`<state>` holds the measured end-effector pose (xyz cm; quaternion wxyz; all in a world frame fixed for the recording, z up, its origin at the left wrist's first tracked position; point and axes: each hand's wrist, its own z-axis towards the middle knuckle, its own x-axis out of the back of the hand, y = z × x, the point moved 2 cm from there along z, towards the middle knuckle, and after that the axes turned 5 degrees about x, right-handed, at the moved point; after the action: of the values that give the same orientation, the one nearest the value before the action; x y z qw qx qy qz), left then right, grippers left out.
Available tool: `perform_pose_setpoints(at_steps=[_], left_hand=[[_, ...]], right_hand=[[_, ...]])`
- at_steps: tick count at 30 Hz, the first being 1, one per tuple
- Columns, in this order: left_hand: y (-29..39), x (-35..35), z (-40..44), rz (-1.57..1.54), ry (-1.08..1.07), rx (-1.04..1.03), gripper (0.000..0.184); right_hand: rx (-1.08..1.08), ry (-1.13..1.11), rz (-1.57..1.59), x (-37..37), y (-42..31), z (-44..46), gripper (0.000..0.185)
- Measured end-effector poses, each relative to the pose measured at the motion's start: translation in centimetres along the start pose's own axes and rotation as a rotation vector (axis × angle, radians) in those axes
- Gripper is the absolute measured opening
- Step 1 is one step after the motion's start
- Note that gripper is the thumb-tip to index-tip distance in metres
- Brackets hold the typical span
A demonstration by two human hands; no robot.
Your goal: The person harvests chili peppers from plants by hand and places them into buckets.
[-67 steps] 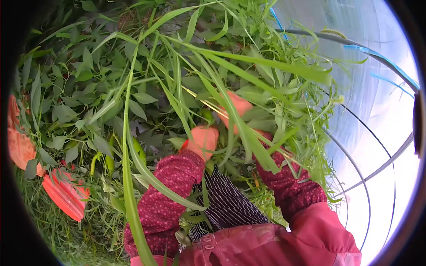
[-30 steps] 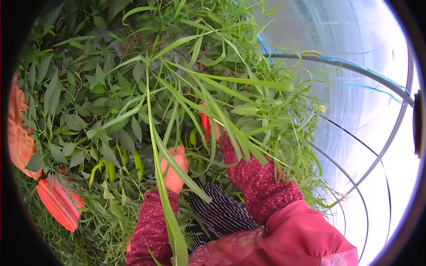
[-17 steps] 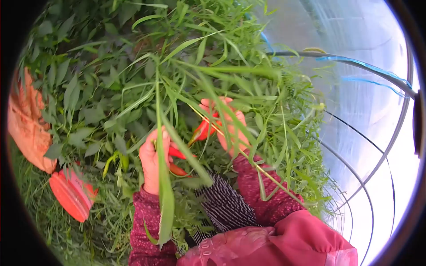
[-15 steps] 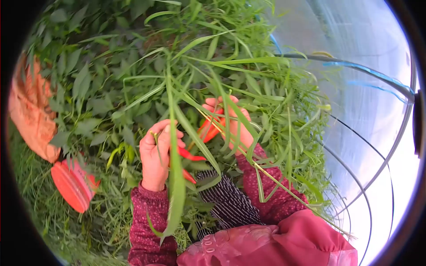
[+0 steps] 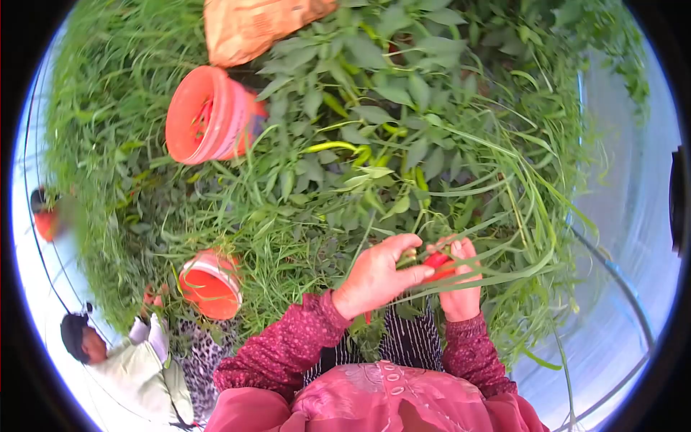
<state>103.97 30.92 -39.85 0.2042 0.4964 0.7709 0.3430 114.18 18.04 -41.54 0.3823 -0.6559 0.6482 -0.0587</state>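
Observation:
Red chili peppers [image 5: 440,268] are bunched between my two hands, low over the plants. My left hand [image 5: 378,277] is closed, with thumb and fingers against the stem end of the bunch; part of another red chili shows below it. Around the same peppers curl the fingers of my right hand [image 5: 461,288]. Long grass blades [image 5: 504,266] cross in front of the right hand and partly hide the peppers. Just ahead, yellow-green chilies [image 5: 332,146] hang on a leafy pepper plant [image 5: 374,93].
A red bucket [image 5: 216,119] with red chilies inside tilts at the upper left, beside an orange sack [image 5: 259,29]. Another red bucket [image 5: 211,284] stands nearer, close to a crouching person [image 5: 137,367]. Clear plastic sheeting [image 5: 619,216] and curved poles edge the right side.
The view has swung left, bringing the buckets and another person into sight. My hands, apart before with chilies in each, have come together around the red chilies.

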Motion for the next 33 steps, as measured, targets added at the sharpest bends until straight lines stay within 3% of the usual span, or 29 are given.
perform_pose_setpoints(at_steps=[3,7,9,12,13,15,16,17,19,21,22,23,24,25,27,28,29,31,32,33], left_hand=[[0.4,2.4,-3.0,0.113,0.037,-0.108,0.082],[0.7,5.3,-6.2,0.157,0.179,-0.065,0.092],[-0.9,6.5,-7.2,0.026,0.223,0.001,0.098],[-3.7,9.2,-8.3,-0.014,0.309,0.039,0.082],[-4.4,10.4,-8.8,0.000,0.336,0.049,0.074],[-5.3,13.9,-9.1,-0.153,0.407,-0.066,0.049],[-4.8,16.2,-9.5,-0.332,0.420,0.097,0.043],[-4.3,19.0,-9.7,-0.333,0.490,0.071,0.038],[-5.7,25.2,-8.8,-0.145,0.754,-0.119,0.035],[-4.5,32.0,-7.4,0.094,0.870,-0.260,0.034],[-3.6,34.9,-6.2,0.221,0.971,-0.300,0.034],[-2.4,36.9,-5.0,0.062,0.973,-0.282,0.038],[-4.0,41.2,-2.7,0.300,1.056,-0.375,0.042],[-4.4,44.1,-1.1,0.394,1.079,-0.321,0.048],[-5.7,48.2,2.0,0.505,1.123,-0.310,0.055],[-6.2,48.9,2.9,0.578,1.099,-0.157,0.054],[-6.6,49.4,3.5,0.652,1.074,-0.008,0.054],[-8.5,49.5,4.2,0.732,1.194,0.078,0.047],[-9.4,47.7,4.7,0.776,1.248,-0.100,0.035],[-10.7,45.4,5.3,0.753,1.143,-0.186,0.027]], right_hand=[[0.147,-0.254,-0.235,-6.9,-0.6,-0.6,0.011],[-0.085,-0.470,-0.322,-12.4,1.1,-1.6,0.011],[-0.191,-0.622,-0.264,-13.3,2.9,-1.2,0.015],[-0.385,-0.735,-0.188,-15.4,5.4,-1.3,0.029],[-0.490,-0.755,-0.154,-15.7,6.4,-1.3,0.045],[-0.344,-0.728,-0.287,-17.0,7.9,-0.7,0.054],[-0.268,-0.720,-0.375,-17.2,8.3,0.2,0.055],[-0.189,-0.708,-0.462,-17.1,8.6,1.1,0.057],[-0.182,-0.695,-0.498,-15.1,9.5,2.9,0.047],[-0.320,-0.663,-0.690,-11.7,11.0,4.3,0.035],[-0.314,-0.655,-0.690,-10.4,11.5,4.6,0.035],[-0.338,-0.646,-0.760,-8.9,12.0,4.6,0.030],[-0.361,-0.636,-0.832,-7.8,12.5,4.9,0.025],[-0.356,-0.620,-0.837,-7.0,13.2,5.6,0.025],[-0.103,-0.684,-1.050,-4.7,13.3,5.9,0.027],[0.266,-0.832,-1.432,-4.7,12.4,6.5,0.032],[0.317,-0.819,-1.521,-3.9,12.3,7.4,0.037],[0.398,-0.809,-1.847,-3.0,11.4,8.7,0.042],[0.309,-0.731,-1.896,-2.9,10.7,9.2,0.046],[0.226,-0.651,-1.940,-2.8,10.0,9.9,0.051]])
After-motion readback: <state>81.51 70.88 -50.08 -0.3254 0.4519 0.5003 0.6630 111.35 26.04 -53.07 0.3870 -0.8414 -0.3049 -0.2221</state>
